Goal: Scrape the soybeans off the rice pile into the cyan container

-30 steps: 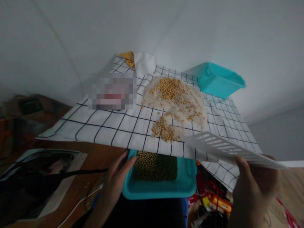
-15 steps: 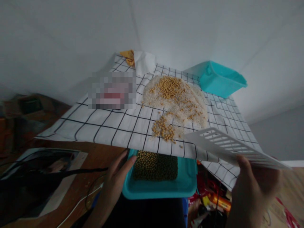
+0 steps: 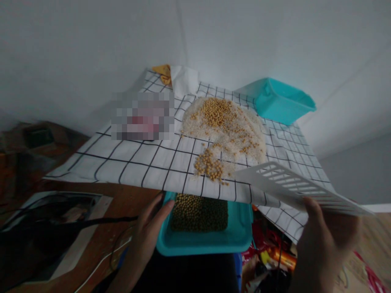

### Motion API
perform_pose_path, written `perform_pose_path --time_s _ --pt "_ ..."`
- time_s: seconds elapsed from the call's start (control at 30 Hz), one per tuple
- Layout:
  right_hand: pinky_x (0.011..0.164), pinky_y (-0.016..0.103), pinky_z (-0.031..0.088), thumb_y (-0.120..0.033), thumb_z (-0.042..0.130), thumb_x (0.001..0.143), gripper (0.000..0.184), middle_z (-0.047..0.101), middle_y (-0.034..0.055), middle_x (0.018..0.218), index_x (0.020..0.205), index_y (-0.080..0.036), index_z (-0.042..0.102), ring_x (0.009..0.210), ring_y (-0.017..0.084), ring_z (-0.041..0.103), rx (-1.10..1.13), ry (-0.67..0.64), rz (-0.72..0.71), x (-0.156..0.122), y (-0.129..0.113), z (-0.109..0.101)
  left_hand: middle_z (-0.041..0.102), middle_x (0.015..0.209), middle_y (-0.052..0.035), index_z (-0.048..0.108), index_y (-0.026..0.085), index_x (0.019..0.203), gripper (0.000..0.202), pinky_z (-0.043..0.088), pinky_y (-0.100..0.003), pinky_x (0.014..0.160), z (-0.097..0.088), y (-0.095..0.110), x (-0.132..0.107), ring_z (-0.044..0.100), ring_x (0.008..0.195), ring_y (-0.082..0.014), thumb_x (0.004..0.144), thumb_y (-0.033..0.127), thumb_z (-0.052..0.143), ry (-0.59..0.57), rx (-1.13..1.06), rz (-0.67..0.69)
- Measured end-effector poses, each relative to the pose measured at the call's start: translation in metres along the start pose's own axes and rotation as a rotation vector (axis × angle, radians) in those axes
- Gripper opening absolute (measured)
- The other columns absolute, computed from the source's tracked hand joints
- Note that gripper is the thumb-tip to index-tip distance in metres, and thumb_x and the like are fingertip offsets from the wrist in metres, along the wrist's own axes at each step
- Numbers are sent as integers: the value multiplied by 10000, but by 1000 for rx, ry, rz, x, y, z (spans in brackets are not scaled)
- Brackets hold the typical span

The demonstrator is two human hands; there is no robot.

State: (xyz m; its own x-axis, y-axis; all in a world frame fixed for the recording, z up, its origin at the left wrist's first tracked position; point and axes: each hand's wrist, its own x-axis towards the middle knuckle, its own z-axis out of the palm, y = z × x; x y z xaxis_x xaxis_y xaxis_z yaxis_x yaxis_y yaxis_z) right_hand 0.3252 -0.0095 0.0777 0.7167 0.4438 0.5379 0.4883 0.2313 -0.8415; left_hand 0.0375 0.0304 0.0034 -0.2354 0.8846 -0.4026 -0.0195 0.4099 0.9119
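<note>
My right hand (image 3: 326, 240) grips a white slotted plastic scoop (image 3: 290, 185), whose front edge hovers beside a small clump of soybeans (image 3: 209, 166) on a black-and-white checked cloth (image 3: 134, 162). Behind the clump spreads a pile of rice mixed with soybeans (image 3: 224, 126). My left hand (image 3: 146, 236) holds the left rim of a teal tray (image 3: 204, 240) just under the table's front edge. The tray holds a layer of soybeans (image 3: 200, 211).
A second teal tub (image 3: 281, 101) stands at the cloth's back right. White tissue (image 3: 183, 81) and a yellow scrap (image 3: 165, 73) lie at the back. Dark wooden table (image 3: 122, 203) with a black cable (image 3: 100, 221) sits left; colourful packets (image 3: 271, 256) lie below right.
The scoop has lifted slightly and edged left toward the small clump of soybeans. My left hand and the tray have stayed put.
</note>
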Motion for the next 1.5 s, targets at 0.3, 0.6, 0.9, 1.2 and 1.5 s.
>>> perform_pose_path --time_s 0.3,0.6,0.9,1.2,1.5 --pt "668 271 433 -315 886 608 337 590 -44 722 742 -176 611 665 112 544 24 -7 -87 2 4 -1 780 1113 -27 710 237 919 351 492 -340 1034 0 4 -2 668 1157 -284 685 498 700 -22 -17 13" --pt "628 269 414 -306 885 622 332 608 -27 741 774 -171 623 668 120 555 29 -69 -64 -2 -2 -5 748 1199 -52 724 228 1041 509 453 -391 1081 -3 -8 3 619 1227 -314 644 546 738 27 9 -64" --pt "649 281 426 -290 865 641 308 603 -19 753 784 -173 618 677 128 559 -5 -97 -28 -2 -2 -6 770 1134 -45 736 231 989 460 461 -362 1064 -1 -5 2 648 1175 -295 655 547 726 -15 -17 15" --pt "630 279 429 -256 836 661 266 599 -10 745 761 -172 604 665 131 554 -19 -128 -33 -2 -4 -3 770 1147 -34 738 234 984 394 464 -344 1060 2 6 -3 649 1185 -287 696 500 696 -42 -10 46" --pt "665 289 425 -219 847 656 248 621 -13 763 760 -169 627 695 137 571 53 -169 -28 -1 -5 -4 752 1193 -39 727 230 1026 419 445 -356 1087 1 4 -3 626 1224 -291 699 492 699 6 11 -9"
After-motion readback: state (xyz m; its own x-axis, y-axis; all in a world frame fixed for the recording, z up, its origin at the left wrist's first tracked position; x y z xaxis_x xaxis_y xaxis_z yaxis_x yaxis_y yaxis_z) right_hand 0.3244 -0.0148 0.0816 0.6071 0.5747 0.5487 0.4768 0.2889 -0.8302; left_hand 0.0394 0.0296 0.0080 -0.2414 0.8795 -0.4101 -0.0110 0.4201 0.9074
